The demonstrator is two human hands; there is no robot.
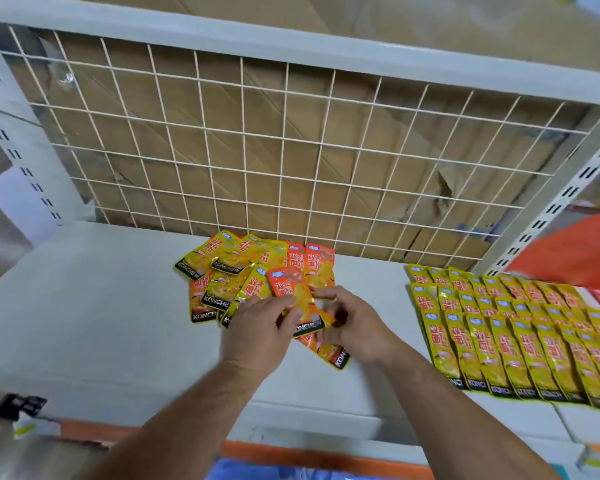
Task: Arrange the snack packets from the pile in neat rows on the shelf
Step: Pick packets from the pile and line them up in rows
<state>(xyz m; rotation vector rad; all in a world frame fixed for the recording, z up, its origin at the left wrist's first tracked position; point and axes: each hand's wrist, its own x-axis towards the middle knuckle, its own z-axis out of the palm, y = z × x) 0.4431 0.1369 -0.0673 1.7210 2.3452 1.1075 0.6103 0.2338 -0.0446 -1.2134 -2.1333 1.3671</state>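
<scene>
A white wire grid [291, 150] backed the white shelf [84, 306], with flattened brown cardboard [224, 147] stacked behind it. The left upright [18, 143] and right upright [555, 216] were white and slotted, and a white rail [291, 50] ran across the top. An orange strip [291, 455] edged the near front. The light was even and soft, with faint shadows.

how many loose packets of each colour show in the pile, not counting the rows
yellow packets: 5
orange packets: 5
total: 10 showing; overlap may hide more
</scene>
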